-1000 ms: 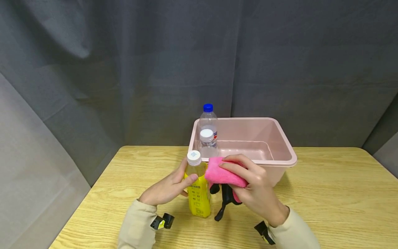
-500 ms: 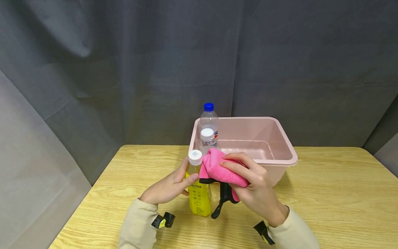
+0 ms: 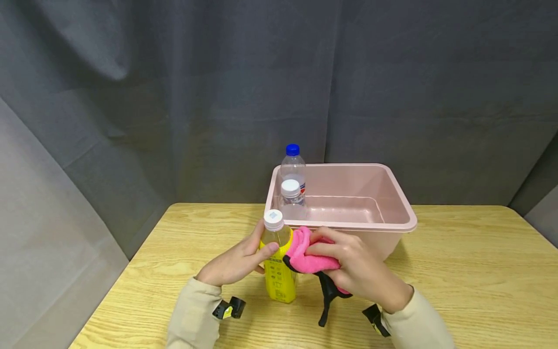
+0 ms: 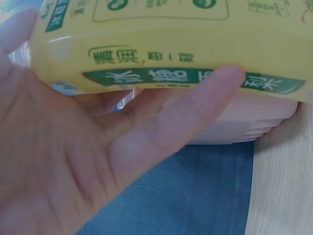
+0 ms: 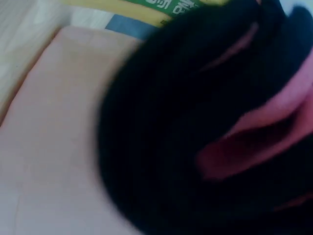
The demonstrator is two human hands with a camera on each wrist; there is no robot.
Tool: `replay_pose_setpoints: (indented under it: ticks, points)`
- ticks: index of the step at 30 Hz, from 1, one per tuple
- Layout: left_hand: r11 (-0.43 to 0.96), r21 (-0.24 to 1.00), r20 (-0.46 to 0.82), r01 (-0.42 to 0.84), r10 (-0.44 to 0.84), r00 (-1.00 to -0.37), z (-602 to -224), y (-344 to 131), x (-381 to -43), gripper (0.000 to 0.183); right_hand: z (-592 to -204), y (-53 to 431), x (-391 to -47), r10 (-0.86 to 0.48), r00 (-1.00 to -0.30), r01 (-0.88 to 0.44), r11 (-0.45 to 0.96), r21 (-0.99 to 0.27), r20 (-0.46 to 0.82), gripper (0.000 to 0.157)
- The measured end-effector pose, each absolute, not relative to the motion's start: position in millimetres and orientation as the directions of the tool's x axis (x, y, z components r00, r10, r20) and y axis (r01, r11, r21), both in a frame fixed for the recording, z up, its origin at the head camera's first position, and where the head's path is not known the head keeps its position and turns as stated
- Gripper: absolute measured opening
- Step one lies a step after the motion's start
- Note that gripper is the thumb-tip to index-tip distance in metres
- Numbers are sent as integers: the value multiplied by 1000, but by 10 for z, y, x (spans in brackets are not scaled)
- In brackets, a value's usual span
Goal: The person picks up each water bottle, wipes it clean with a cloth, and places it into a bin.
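A yellow-labelled drink bottle (image 3: 281, 278) with a white cap stands upright on the table. My left hand (image 3: 237, 261) holds its upper left side, thumb across the front. In the left wrist view the bottle's label (image 4: 161, 54) with green print lies along the fingers. My right hand (image 3: 355, 264) grips a folded pink cloth (image 3: 307, 259) with black edging and a hanging black loop. In the head view the cloth meets the bottle's right side near the label top. The cloth's black border (image 5: 146, 122) fills much of the right wrist view, hiding the fingers.
Behind the hands is a pale pink plastic tub (image 3: 410, 224). A clear bottle with a blue cap (image 3: 293, 150) and another with a white cap (image 3: 290, 189) stand inside its left end. The wooden table (image 3: 475, 271) ends against a dark grey curtain (image 3: 244, 106).
The cloth in my right hand rose over the bottle's shoulder, then came down to its right side, and the black loop swung right. My left hand and the bottle have barely moved.
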State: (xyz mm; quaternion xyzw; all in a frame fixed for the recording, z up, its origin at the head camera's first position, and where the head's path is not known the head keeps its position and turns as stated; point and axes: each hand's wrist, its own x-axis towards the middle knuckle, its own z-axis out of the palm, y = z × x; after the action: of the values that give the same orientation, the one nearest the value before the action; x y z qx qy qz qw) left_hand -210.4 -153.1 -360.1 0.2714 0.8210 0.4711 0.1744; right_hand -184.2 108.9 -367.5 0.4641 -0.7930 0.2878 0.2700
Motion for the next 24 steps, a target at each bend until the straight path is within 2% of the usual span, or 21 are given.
replay_pose_setpoints:
  ticks: [6, 11, 19, 24]
  points:
    - [414, 867, -37, 276, 607, -794, -3612, -1534, -2112, 85, -3877, 1014, -1871, -748, -569, -822, 515, -241, 342, 42]
    - [416, 863, -31, 287, 611, -791, -3598, -1525, -2115, 84, -4045, 956, -1903, -770, -601, -796, 551, -250, 216, 42]
    - [422, 865, -44, 271, 602, -797, -3594, -1528, -2105, 85, -4070, 981, -1920, -756, -611, -787, 550, -278, 234, 44]
    - [414, 870, -44, 268, 606, -794, -3598, -1532, -2104, 85, -3918, 1002, -1878, -703, -574, -816, 534, -221, 421, 40]
